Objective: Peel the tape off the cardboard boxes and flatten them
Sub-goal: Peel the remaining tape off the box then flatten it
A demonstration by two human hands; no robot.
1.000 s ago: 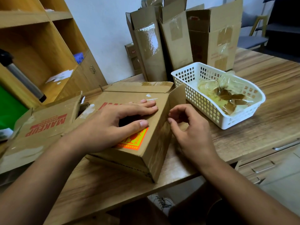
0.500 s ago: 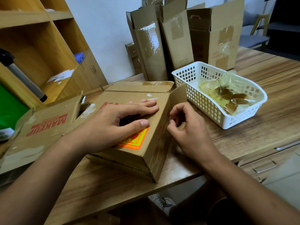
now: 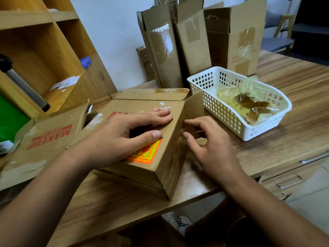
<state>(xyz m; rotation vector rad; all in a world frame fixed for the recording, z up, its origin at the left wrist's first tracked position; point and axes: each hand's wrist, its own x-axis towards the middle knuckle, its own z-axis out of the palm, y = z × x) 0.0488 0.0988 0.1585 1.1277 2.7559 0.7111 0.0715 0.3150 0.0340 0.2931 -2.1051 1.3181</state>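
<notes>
Narrow gap between box (image 3: 170, 163) and white basket (image 3: 224, 113); upright boxes (image 3: 194, 47) wall off far side.

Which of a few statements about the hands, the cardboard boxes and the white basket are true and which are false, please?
1. The left hand rests flat on top of the brown cardboard box with the orange sticker. True.
2. The white plastic lattice basket holds nothing. False: crumpled clear tape lies in it.
3. The right hand reaches into the basket. False: its fingertips are at the box's right side face.
4. Three tall cardboard boxes stand upright behind the basket. True.
5. The flattened cardboard box printed MAKEUP lies right of the basket. False: it lies at the far left.
</notes>
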